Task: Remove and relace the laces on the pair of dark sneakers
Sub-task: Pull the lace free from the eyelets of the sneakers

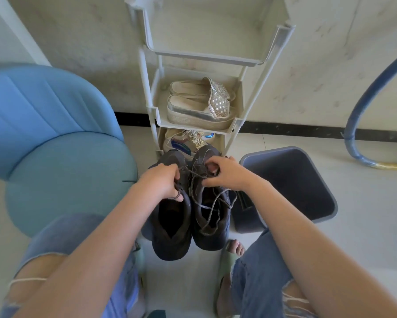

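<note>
**Laces loosened, neither one out yet**

At the bottom of the frame, the person's knees in torn jeans [259,278] are framing the view, and bare toes [235,246] are showing just below the shoes.

Between the knees, at frame centre, the two dark sneakers are standing side by side, heels nearest. What they are resting on is hidden.

On the right-frame sneaker [212,226], the grey lace [207,207] is lying in slack loops across the collar, though it seems still to be running through the front eyelets. The left-frame sneaker [172,228] is showing an open collar. Its eyelets are mostly covered.

The left hand [163,182] is curling its grip around a short piece of lace at that shoe's tongue. The right hand [225,174] is pinching lace near the other shoe's front eyelets.

By my reading, removal is only partly done: both laces are loose but still attached, and all the relacing is still waiting.

Further off, a grey bin [291,180] is sitting at centre right and a blue chair [55,138] at the left. A pale shoe rack [215,57] is holding silver sandals [199,106] at upper centre.
</note>
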